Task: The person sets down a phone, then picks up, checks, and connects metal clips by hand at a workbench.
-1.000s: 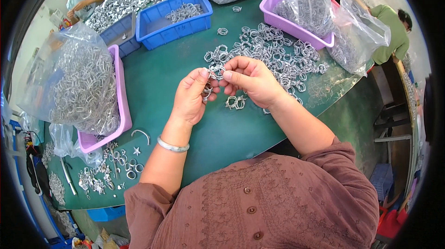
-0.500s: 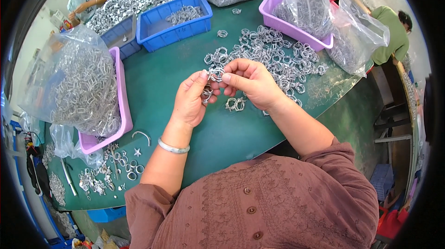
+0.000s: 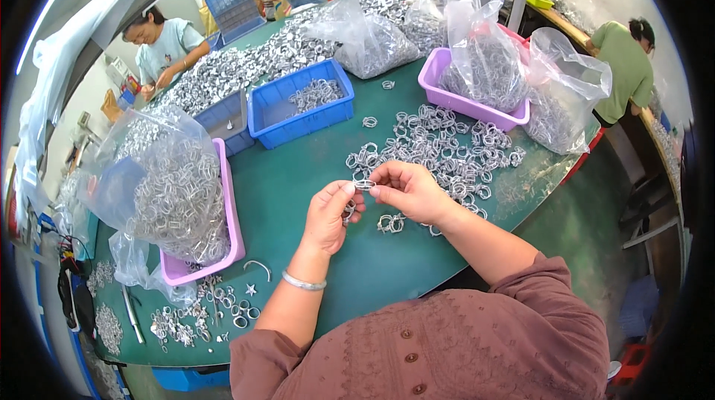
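A silvery metal ring piece (image 3: 364,185) spans the gap between my two hands, pinched at both sides. My left hand (image 3: 328,215) grips its left side with thumb and fingertips, and more ring pieces (image 3: 348,211) show in its curled fingers. My right hand (image 3: 414,193) pinches the right side between thumb and forefinger. Just beyond the hands spreads a loose pile of similar ring pieces (image 3: 439,148) on the green table (image 3: 298,169). A small clump of rings (image 3: 390,223) lies below my right hand.
To the left, a pink basket (image 3: 237,230) carries a clear bag full of rings (image 3: 182,202). A blue basket (image 3: 302,126) and a purple basket (image 3: 477,110) stand farther back. Loose trinkets (image 3: 182,325) lie at the near left. Co-workers (image 3: 165,46) are at the far left, far middle and right.
The view has tilted up, so the table and my hands appear lower. The ring piece between my hands has turned from a rounder face to a flatter, edge-on look.
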`<act>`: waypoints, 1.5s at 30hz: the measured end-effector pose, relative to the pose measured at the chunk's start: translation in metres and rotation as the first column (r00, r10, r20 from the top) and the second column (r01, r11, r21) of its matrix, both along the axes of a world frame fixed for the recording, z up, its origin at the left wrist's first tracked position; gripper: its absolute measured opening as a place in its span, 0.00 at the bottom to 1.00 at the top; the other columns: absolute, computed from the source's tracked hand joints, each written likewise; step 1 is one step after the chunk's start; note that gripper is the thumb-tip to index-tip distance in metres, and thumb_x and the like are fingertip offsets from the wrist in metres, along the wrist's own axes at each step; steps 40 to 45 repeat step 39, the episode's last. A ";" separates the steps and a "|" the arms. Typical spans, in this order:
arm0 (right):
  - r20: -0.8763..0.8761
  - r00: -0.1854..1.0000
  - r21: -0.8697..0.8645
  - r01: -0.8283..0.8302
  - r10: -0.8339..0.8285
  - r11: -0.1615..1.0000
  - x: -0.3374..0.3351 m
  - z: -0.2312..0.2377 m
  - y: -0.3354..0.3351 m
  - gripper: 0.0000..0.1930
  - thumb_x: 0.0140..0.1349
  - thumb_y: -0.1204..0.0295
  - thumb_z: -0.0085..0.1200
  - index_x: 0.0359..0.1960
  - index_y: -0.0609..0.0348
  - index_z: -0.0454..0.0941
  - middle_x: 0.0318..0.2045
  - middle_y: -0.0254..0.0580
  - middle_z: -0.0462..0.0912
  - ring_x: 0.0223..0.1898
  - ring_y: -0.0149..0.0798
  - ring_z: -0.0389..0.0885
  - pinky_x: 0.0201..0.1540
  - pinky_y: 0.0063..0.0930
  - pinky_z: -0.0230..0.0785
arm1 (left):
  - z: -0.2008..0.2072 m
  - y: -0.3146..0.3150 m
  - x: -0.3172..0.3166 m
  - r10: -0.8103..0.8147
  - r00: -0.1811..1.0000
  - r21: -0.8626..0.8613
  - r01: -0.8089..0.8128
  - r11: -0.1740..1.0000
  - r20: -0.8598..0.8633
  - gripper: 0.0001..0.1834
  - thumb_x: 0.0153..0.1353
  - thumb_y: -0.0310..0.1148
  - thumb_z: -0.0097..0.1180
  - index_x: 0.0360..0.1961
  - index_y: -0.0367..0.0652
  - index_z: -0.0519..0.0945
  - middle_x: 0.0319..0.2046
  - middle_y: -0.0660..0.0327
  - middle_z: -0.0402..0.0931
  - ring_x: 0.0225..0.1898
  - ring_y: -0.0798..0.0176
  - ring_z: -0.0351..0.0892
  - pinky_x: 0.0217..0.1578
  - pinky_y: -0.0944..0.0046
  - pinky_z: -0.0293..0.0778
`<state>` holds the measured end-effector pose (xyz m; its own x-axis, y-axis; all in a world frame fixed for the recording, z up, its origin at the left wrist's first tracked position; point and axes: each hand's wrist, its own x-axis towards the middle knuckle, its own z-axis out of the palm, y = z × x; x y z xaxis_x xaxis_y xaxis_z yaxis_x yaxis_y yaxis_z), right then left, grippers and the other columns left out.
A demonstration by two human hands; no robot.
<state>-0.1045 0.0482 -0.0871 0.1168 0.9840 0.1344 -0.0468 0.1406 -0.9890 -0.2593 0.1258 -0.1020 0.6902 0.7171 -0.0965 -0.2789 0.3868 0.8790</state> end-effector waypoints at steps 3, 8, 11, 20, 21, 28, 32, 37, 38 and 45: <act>-0.013 1.000 0.029 0.003 -0.003 1.000 -0.001 0.004 -0.001 0.08 0.54 0.78 0.51 0.37 0.64 0.70 0.30 0.34 0.75 0.32 0.23 0.73 0.36 0.17 0.67 | 0.002 -0.002 0.000 -0.003 0.999 0.028 0.002 1.000 0.036 0.08 0.57 0.33 0.50 0.33 0.40 0.75 0.23 0.65 0.73 0.24 0.71 0.71 0.22 0.74 0.66; -0.083 0.997 0.168 0.023 -0.009 0.985 -0.004 0.005 0.000 0.10 0.54 0.80 0.51 0.39 0.66 0.69 0.31 0.35 0.75 0.33 0.24 0.74 0.37 0.17 0.68 | 0.004 -0.003 0.003 -0.020 0.993 0.137 0.004 0.991 0.115 0.11 0.58 0.30 0.48 0.41 0.40 0.73 0.29 0.65 0.74 0.28 0.72 0.71 0.25 0.75 0.67; -0.050 0.998 0.213 0.042 -0.033 0.976 -0.007 0.010 0.000 0.10 0.53 0.80 0.52 0.38 0.66 0.69 0.31 0.35 0.75 0.32 0.24 0.74 0.36 0.17 0.68 | 0.005 -0.002 0.002 -0.034 0.988 0.140 0.012 0.990 0.153 0.11 0.59 0.30 0.47 0.43 0.40 0.72 0.29 0.64 0.74 0.28 0.72 0.71 0.25 0.74 0.67; 0.061 0.993 0.310 0.076 -0.100 0.948 -0.010 0.010 -0.003 0.11 0.51 0.81 0.52 0.38 0.66 0.70 0.31 0.35 0.74 0.31 0.25 0.73 0.35 0.19 0.68 | 0.006 -0.003 0.000 -0.105 0.965 0.142 0.072 0.987 0.240 0.13 0.59 0.30 0.47 0.46 0.42 0.70 0.31 0.65 0.73 0.29 0.71 0.70 0.26 0.74 0.66; 0.094 0.988 0.334 0.085 -0.123 0.939 -0.010 0.011 -0.004 0.11 0.51 0.82 0.52 0.37 0.66 0.70 0.31 0.36 0.74 0.31 0.25 0.74 0.35 0.19 0.68 | 0.006 -0.004 -0.001 -0.104 0.965 0.139 0.072 0.988 0.240 0.13 0.59 0.30 0.47 0.46 0.42 0.70 0.31 0.65 0.73 0.29 0.71 0.70 0.26 0.74 0.66; 0.154 0.974 0.373 0.100 -0.167 0.923 -0.010 0.008 -0.006 0.10 0.50 0.82 0.52 0.36 0.66 0.70 0.31 0.36 0.74 0.31 0.26 0.74 0.34 0.19 0.69 | 0.006 -0.004 0.001 -0.119 0.962 0.139 0.087 0.987 0.246 0.14 0.59 0.32 0.47 0.46 0.42 0.70 0.31 0.65 0.73 0.30 0.72 0.70 0.26 0.73 0.66; 0.115 0.983 0.310 0.102 -0.144 0.945 -0.010 0.009 -0.006 0.09 0.51 0.81 0.52 0.35 0.66 0.70 0.29 0.36 0.75 0.30 0.25 0.74 0.34 0.19 0.68 | 0.005 -0.004 0.001 -0.117 0.966 0.100 0.096 0.990 0.231 0.13 0.60 0.33 0.46 0.45 0.42 0.70 0.31 0.65 0.73 0.29 0.71 0.70 0.25 0.73 0.65; 0.077 0.992 0.275 0.075 -0.100 0.959 -0.011 0.010 -0.007 0.07 0.53 0.80 0.52 0.34 0.65 0.71 0.27 0.35 0.76 0.30 0.25 0.75 0.33 0.18 0.68 | 0.000 -0.002 0.002 -0.111 0.967 0.026 0.108 0.994 0.229 0.14 0.60 0.35 0.46 0.45 0.41 0.70 0.31 0.64 0.73 0.29 0.71 0.70 0.24 0.73 0.66; 0.065 0.994 0.262 0.072 -0.092 0.962 -0.012 0.010 -0.007 0.07 0.54 0.79 0.52 0.34 0.64 0.71 0.27 0.35 0.76 0.30 0.25 0.75 0.33 0.17 0.68 | -0.001 -0.002 0.002 -0.115 0.966 0.009 0.116 0.993 0.230 0.14 0.60 0.36 0.46 0.45 0.40 0.69 0.31 0.64 0.73 0.29 0.71 0.70 0.24 0.73 0.66; 0.064 0.994 0.262 0.072 -0.092 0.962 -0.012 0.009 -0.007 0.07 0.54 0.79 0.52 0.34 0.64 0.71 0.27 0.35 0.76 0.30 0.25 0.75 0.33 0.17 0.68 | -0.002 -0.001 0.001 -0.131 0.963 0.006 0.133 0.991 0.237 0.15 0.60 0.36 0.46 0.45 0.41 0.69 0.32 0.63 0.74 0.29 0.71 0.71 0.24 0.73 0.66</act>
